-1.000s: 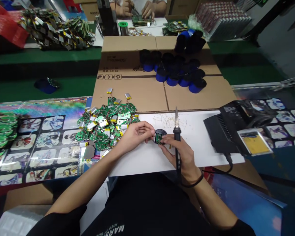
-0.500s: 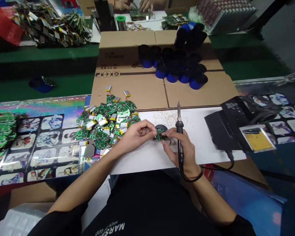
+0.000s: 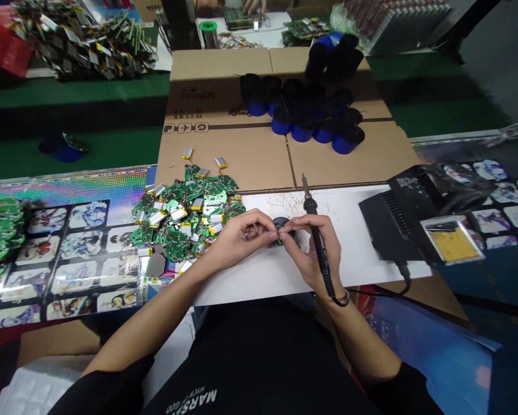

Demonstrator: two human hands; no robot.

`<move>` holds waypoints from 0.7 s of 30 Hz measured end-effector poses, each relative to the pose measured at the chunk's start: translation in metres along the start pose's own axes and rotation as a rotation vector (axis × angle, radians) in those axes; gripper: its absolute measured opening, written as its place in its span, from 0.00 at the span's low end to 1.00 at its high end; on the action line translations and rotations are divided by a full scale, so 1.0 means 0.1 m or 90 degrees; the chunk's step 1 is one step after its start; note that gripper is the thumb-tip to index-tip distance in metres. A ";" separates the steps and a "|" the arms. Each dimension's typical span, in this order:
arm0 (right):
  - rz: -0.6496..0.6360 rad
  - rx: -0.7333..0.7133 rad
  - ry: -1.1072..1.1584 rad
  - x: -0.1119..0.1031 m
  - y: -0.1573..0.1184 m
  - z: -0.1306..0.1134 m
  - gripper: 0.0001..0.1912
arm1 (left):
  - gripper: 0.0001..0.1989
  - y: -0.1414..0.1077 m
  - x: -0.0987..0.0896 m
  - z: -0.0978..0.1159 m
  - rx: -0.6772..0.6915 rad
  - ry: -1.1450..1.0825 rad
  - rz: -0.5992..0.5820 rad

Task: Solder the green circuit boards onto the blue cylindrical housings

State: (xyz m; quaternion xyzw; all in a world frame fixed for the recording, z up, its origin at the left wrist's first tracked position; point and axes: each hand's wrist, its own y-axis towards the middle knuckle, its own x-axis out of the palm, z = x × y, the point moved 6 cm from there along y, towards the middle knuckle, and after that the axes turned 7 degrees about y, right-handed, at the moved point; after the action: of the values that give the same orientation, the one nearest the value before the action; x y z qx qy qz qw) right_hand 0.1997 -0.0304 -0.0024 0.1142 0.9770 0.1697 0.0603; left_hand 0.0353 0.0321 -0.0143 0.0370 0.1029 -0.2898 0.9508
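A small green circuit board [image 3: 278, 223] lies in a dark round part [image 3: 290, 235] on the white sheet, mostly covered by fingers. My left hand [image 3: 245, 236] pinches at the board's left side; whatever its fingertips hold is too small to make out. My right hand [image 3: 313, 245] has its thumb and forefinger meeting the left fingertips over the board. A black soldering iron [image 3: 318, 239] rests in that same hand, its metal tip pointing up and away. To the left is a pile of green boards with silver batteries [image 3: 185, 213].
Blue and black round housings [image 3: 302, 129] stand on the flattened cardboard [image 3: 224, 155]. At right sit a black soldering station [image 3: 388, 227] and a tray with a yellow sponge [image 3: 452, 242]. A solder spool [image 3: 208, 36] and a co-worker's hand [image 3: 254, 6] appear at the back.
My right thumb and forefinger have closed together and moved left to the left fingertips. The soldering iron has tilted, its tip swinging left.
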 end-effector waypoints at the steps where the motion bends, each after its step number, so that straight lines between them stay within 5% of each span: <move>1: -0.003 -0.005 0.005 0.00 0.00 -0.01 0.16 | 0.09 0.00 0.00 0.00 0.002 0.002 0.001; 21: 0.014 0.003 -0.040 -0.03 -0.02 0.02 0.16 | 0.12 0.02 -0.03 -0.05 0.013 0.006 0.032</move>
State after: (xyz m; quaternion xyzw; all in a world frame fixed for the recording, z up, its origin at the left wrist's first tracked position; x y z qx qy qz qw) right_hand 0.2022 -0.0324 -0.0053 0.1306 0.9737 0.1641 0.0890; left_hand 0.0326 0.0361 -0.0187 0.0504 0.1036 -0.2666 0.9569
